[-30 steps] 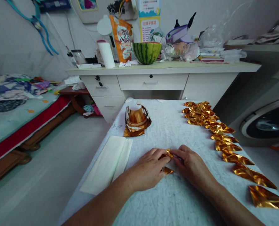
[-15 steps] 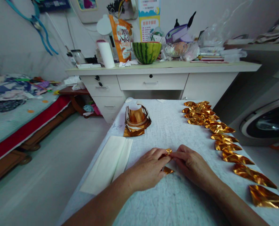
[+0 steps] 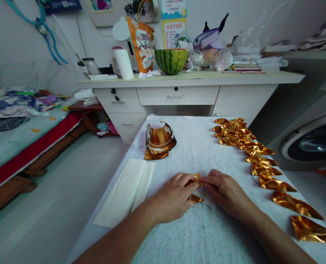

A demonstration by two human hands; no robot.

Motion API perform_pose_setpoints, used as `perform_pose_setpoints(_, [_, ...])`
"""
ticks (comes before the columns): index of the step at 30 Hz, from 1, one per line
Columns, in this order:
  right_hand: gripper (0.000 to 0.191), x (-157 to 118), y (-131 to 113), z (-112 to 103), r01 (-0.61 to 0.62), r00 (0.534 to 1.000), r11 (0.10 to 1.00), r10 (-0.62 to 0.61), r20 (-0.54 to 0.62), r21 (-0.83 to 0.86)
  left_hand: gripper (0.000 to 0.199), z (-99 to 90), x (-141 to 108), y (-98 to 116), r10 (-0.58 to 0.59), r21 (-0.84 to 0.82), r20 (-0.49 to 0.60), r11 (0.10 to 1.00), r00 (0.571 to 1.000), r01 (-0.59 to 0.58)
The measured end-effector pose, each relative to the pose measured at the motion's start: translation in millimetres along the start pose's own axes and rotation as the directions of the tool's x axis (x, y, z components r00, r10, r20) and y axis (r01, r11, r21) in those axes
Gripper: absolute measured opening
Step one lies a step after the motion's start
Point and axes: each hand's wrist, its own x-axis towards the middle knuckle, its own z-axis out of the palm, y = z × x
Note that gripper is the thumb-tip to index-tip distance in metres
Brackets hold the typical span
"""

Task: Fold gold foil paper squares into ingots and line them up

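Some foil sits between left fingers and right fingers.

the left grip hides much of the gold foil; the right edge crops the washing machine.

Your foil piece is shiny copper-gold, matching the folded foils on your right and the foil stack ahead; the paper on your left is plain cream, the bench cover pale bluish white. Beyond, you face a watermelon striped dark on lighter green and an orange-and-white pouch. At your far left, pale aqua bedding with orange spots tops a red band.
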Motion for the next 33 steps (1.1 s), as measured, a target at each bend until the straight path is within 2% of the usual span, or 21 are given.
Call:
perform_pose_setpoints(9, [0.028,1,3,0,-0.001,1.0,1.0,0.001,0.029,-0.003,0.049,1.8,1,-2,0.01,-0.019,-0.014,1.0,1.0,-0.01])
perform_pose_setpoints(16, [0.027,0,5,-5,0.044,0.998,0.997,-0.047,0.038,0.068,0.052,2.8,0,-3,0.015,-0.048,-0.029,0.999,0.999,-0.017])
perform_pose_setpoints(24, [0.027,1,7,-3,0.035,0.998,0.998,-0.037,0.043,0.046,0.053,1.9,0,-2,0.021,-0.003,-0.018,1.0,1.0,-0.021])
perform_pose_setpoints(26, [0.027,1,8,-3,0.036,0.999,0.998,-0.037,0.02,0.048,0.054,2.1,1,-2,0.019,-0.002,-0.013,1.0,1.0,-0.019])
perform_pose_setpoints(29, [0.024,0,11,-1,-0.002,0.997,1.0,0.004,-0.078,0.031,0.055,3.1,1,-3,0.012,-0.005,-0.015,1.0,1.0,-0.013])
perform_pose_setpoints(33, [0.01,0,11,5,-0.09,0.983,0.996,0.089,-0.159,-0.003,0.055,3.3,1,-3,0.015,-0.034,-0.031,0.999,0.999,-0.016])
